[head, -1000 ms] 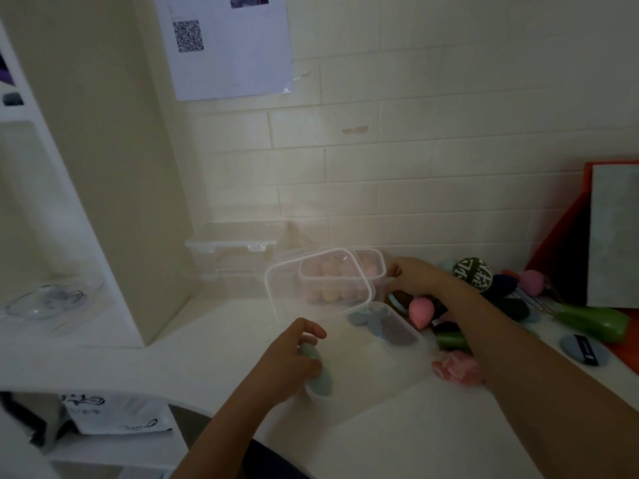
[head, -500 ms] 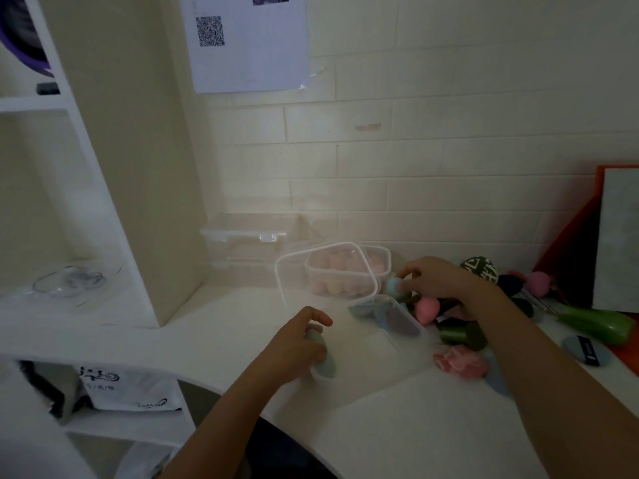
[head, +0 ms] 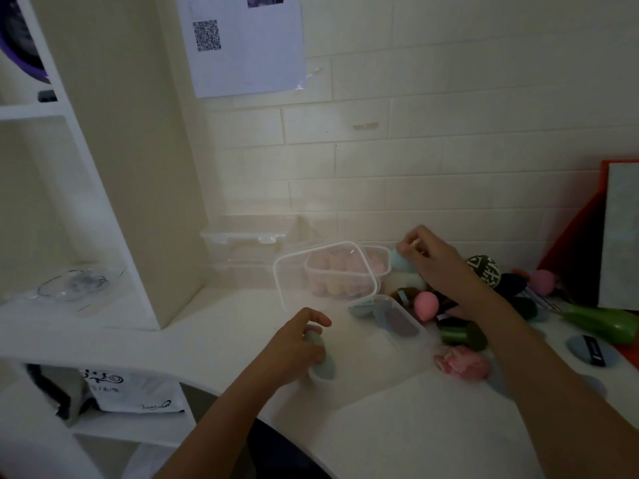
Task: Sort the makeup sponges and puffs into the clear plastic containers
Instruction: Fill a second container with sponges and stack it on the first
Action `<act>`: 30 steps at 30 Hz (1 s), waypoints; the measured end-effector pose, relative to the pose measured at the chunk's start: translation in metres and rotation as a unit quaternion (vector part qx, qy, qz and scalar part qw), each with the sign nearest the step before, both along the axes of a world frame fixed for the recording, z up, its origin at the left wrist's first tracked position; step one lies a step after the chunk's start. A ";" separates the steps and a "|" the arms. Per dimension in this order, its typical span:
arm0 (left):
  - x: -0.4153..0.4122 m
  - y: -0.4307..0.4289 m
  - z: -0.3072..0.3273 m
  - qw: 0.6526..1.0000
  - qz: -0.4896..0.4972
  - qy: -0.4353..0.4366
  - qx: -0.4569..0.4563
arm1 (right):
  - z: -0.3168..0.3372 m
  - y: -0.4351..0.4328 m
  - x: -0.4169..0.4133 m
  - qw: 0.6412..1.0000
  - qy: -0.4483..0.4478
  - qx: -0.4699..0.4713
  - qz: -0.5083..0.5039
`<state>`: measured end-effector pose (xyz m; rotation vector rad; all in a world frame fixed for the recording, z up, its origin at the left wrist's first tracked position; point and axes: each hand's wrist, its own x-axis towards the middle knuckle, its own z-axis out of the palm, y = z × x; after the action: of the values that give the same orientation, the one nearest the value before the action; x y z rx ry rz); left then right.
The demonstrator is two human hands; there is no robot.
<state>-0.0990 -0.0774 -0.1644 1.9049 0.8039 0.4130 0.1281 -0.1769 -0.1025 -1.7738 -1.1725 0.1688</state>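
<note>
A clear plastic container (head: 408, 344) lies open on the white desk, with grey and blue puffs (head: 397, 321) at its far end. My left hand (head: 294, 344) grips its near left corner, fingers curled over a teal puff (head: 325, 366). Behind it a second clear container (head: 340, 278) holds pink and peach sponges, with a clear lid (head: 294, 288) leaning against it. My right hand (head: 432, 261) pinches a light blue sponge (head: 399, 262) just right of that container. A pile of sponges lies under my right arm, among them a pink egg sponge (head: 426, 305).
A closed clear box (head: 242, 236) stands against the tiled wall. Right of the pile lie a green bottle (head: 605, 321), a dark round puff (head: 589, 350) and a pink fluffy puff (head: 461, 366). A white shelf unit (head: 114, 202) rises on the left; an orange stand (head: 601, 216) leans at far right.
My right hand drew back from the pile with a light blue sponge and lifted it beside the pink-sponge container. My left hand kept its grip on the near container.
</note>
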 end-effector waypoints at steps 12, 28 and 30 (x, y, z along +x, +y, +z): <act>0.004 -0.002 0.000 1.000 0.013 0.003 -0.003 | 0.002 -0.001 -0.082 0.874 -0.159 -0.335 0.314; 0.003 -0.007 -0.001 0.998 0.031 0.019 0.042 | -0.025 0.014 -0.107 0.883 -0.163 -0.377 0.227; 0.003 -0.014 0.001 0.994 0.039 0.038 0.094 | -0.023 0.013 -0.104 0.880 -0.144 -0.384 0.241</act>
<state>-0.0957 -0.0916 -0.1634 2.0790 0.9193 0.4796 0.0244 -0.1644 -0.1256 -2.1787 -1.9444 0.7784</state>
